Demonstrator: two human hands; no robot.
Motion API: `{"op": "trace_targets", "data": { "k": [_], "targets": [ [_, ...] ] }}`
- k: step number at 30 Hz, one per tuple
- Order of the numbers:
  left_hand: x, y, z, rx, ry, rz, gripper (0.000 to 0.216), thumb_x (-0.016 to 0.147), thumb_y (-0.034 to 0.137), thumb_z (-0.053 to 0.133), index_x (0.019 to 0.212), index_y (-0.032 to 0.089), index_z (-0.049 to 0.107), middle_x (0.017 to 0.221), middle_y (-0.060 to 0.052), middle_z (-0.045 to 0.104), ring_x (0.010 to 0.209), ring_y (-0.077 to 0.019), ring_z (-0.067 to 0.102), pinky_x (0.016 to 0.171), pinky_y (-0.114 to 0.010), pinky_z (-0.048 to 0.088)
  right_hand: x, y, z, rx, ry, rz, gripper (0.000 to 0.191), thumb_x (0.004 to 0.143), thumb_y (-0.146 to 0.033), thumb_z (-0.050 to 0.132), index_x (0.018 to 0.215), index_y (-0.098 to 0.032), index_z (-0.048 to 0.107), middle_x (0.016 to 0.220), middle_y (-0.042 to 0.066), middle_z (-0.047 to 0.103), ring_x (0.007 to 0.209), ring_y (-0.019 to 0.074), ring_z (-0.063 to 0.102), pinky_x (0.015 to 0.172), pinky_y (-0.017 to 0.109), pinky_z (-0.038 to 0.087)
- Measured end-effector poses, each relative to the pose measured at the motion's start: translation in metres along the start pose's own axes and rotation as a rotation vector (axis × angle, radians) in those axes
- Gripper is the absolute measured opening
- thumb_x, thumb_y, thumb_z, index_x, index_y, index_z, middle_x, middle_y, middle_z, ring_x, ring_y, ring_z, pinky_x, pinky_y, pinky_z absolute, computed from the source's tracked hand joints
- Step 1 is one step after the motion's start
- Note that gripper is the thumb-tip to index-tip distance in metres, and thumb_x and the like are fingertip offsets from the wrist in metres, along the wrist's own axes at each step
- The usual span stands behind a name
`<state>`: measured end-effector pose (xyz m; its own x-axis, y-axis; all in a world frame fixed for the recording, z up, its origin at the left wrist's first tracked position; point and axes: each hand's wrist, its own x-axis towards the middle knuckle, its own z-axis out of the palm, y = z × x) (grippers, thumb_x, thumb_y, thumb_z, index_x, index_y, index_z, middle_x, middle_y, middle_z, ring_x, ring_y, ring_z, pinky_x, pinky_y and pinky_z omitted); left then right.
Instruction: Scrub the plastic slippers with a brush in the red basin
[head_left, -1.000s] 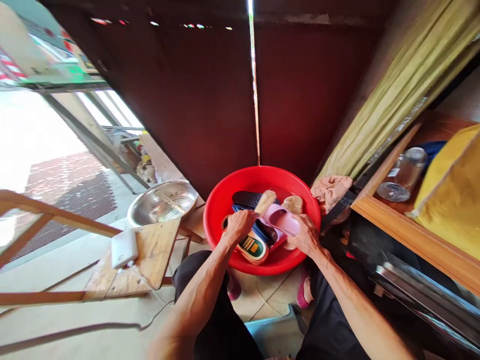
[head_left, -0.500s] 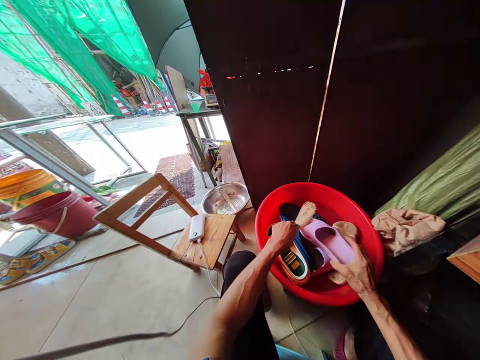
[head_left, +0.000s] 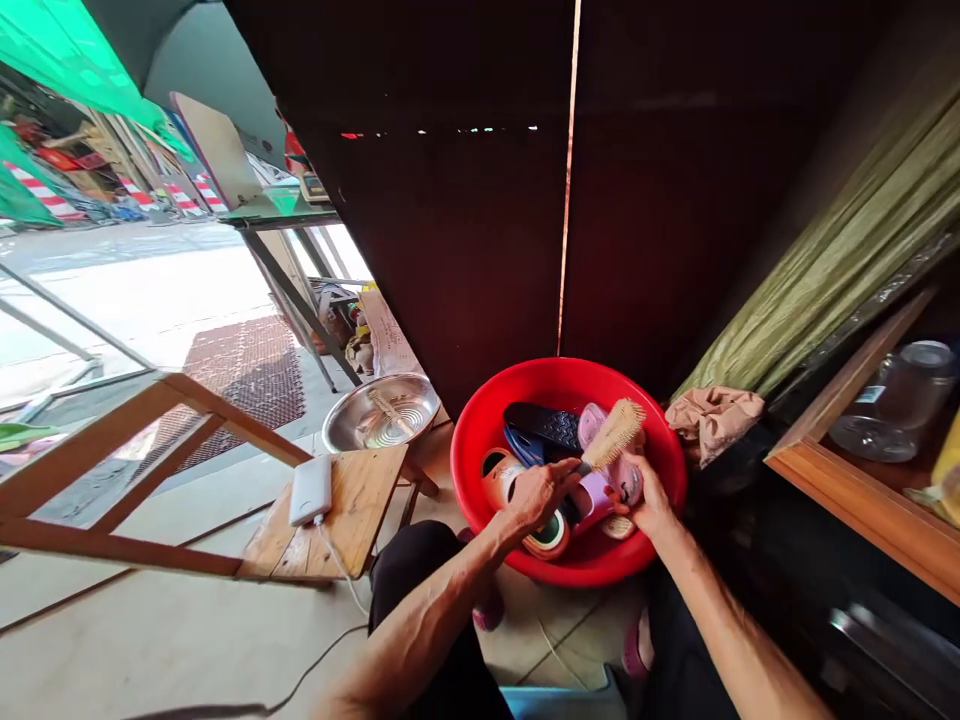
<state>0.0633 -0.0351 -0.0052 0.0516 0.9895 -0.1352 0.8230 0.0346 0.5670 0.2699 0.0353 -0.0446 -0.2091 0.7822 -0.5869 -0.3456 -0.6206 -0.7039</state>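
A red plastic basin point(head_left: 480, 450) sits on the floor in front of my knees, holding several slippers. My left hand point(head_left: 538, 497) is shut on the handle of a wooden-backed bristle brush point(head_left: 613, 435), whose head reaches toward my right hand point(head_left: 649, 497). That hand grips a pink slipper point(head_left: 596, 497) at the basin's right side. Beneath the slippers' overlap lie a dark navy slipper point(head_left: 541, 425) and a blue one point(head_left: 523, 447). A slipper with a green-and-orange sole point(head_left: 550, 535) sits under my left wrist, partly hidden.
A steel bowl point(head_left: 382, 412) and a white power bank point(head_left: 310, 490) with a cable rest on a wooden stool point(head_left: 345, 520) to the left. A crumpled beige cloth point(head_left: 712, 420) lies beyond the basin's right rim. A dark wall stands ahead.
The view has swung left and back right. My left hand has brought the brush across to the pink slipper, and my right hand has lifted and turned that slipper.
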Motion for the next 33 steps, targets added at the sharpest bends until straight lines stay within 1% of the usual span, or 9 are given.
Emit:
{"op": "trace_targets", "data": {
  "k": [5,8,13,16,19,24,27,30,33],
  "targets": [
    [0.032,-0.02,-0.015,0.154,0.131,-0.212,0.052,0.108,0.05,0.034,0.149,0.03,0.058,0.12,-0.01,0.078,0.115,-0.0289,0.072,0.091,-0.034,0.052,-0.006,-0.002,-0.002,-0.018,-0.175,0.143,0.037,0.087,-0.053,0.058,0.094,-0.017,0.063,0.062,0.005,0.066,0.039,0.0134,0.052,0.03,0.018,0.028],
    [0.034,-0.018,-0.016,0.162,0.159,-0.269,0.051,0.109,0.047,0.031,0.148,0.029,0.06,0.12,-0.011,0.078,0.115,-0.0286,0.072,0.091,-0.034,0.053,-0.012,-0.002,-0.003,0.004,-0.247,0.212,0.046,0.089,-0.06,0.051,0.095,-0.016,0.063,0.06,0.006,0.066,0.039,0.0143,0.05,0.03,0.019,0.028],
    [-0.001,0.001,0.021,0.056,0.031,-0.008,0.05,0.108,0.046,0.039,0.151,0.03,0.058,0.133,-0.007,0.074,0.12,-0.0231,0.07,0.098,-0.028,0.051,-0.014,-0.011,-0.011,0.133,-0.247,0.041,0.05,0.088,-0.066,0.048,0.093,-0.018,0.06,0.061,0.007,0.065,0.04,0.0132,0.049,0.031,0.018,0.026],
    [-0.012,0.002,0.04,0.047,-0.035,0.099,0.052,0.107,0.045,0.04,0.154,0.03,0.054,0.139,-0.007,0.07,0.121,-0.0221,0.069,0.099,-0.026,0.051,-0.014,-0.017,-0.02,0.173,-0.216,-0.005,0.05,0.086,-0.07,0.049,0.089,-0.021,0.057,0.061,0.006,0.064,0.039,0.0115,0.046,0.032,0.017,0.023],
    [0.0,-0.007,0.032,0.105,-0.003,0.014,0.053,0.108,0.046,0.036,0.157,0.029,0.051,0.138,-0.008,0.071,0.118,-0.0224,0.07,0.096,-0.027,0.051,-0.018,-0.018,-0.026,0.131,-0.265,0.018,0.051,0.087,-0.069,0.047,0.091,-0.019,0.058,0.061,0.007,0.066,0.038,0.0111,0.044,0.032,0.017,0.022],
    [0.018,-0.021,0.004,0.204,0.084,-0.195,0.054,0.11,0.046,0.028,0.155,0.029,0.051,0.115,-0.008,0.079,0.108,-0.0231,0.073,0.086,-0.028,0.05,-0.024,-0.012,-0.03,0.042,-0.368,0.028,0.051,0.087,-0.066,0.047,0.094,-0.018,0.061,0.061,0.009,0.068,0.038,0.0122,0.046,0.032,0.017,0.022],
    [0.003,-0.013,0.015,0.208,0.064,-0.127,0.052,0.11,0.045,0.032,0.155,0.029,0.052,0.12,-0.008,0.078,0.111,-0.0222,0.072,0.09,-0.026,0.05,-0.022,-0.01,-0.031,0.053,-0.345,0.008,0.052,0.087,-0.067,0.047,0.095,-0.017,0.061,0.061,0.009,0.068,0.038,0.0129,0.047,0.031,0.017,0.022],
    [-0.017,-0.002,0.037,0.158,-0.038,0.042,0.05,0.109,0.046,0.038,0.155,0.033,0.053,0.131,-0.006,0.074,0.118,-0.0216,0.07,0.094,-0.025,0.05,-0.019,-0.012,-0.035,0.102,-0.238,-0.017,0.051,0.087,-0.067,0.046,0.091,-0.018,0.059,0.06,0.008,0.066,0.038,0.0124,0.046,0.03,0.017,0.022],
    [-0.019,-0.002,0.045,0.129,-0.078,0.119,0.05,0.108,0.047,0.039,0.154,0.033,0.054,0.132,-0.007,0.074,0.117,-0.022,0.071,0.093,-0.024,0.051,-0.018,-0.016,-0.038,0.125,-0.186,-0.028,0.048,0.086,-0.066,0.046,0.087,-0.019,0.058,0.059,0.007,0.065,0.038,0.0116,0.045,0.03,0.017,0.022]
  ]
}}
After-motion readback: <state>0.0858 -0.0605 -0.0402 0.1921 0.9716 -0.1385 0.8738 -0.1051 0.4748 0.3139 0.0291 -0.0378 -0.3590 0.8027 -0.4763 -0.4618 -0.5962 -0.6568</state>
